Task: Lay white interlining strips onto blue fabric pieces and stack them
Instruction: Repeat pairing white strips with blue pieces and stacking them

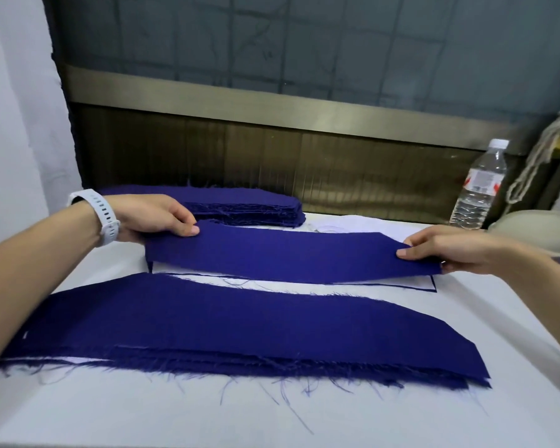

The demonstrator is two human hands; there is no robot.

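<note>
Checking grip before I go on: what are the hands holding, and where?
One blue piece, pinched at its two ends: left hand on the left end, right hand on the right.

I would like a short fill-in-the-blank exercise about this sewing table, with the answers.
The left hand and right hand hold one blue fabric piece by its two ____.
The watch on the left wrist is ____.
The water bottle stands on the person's ____ side.
Missing words: ends; white; right.
</note>
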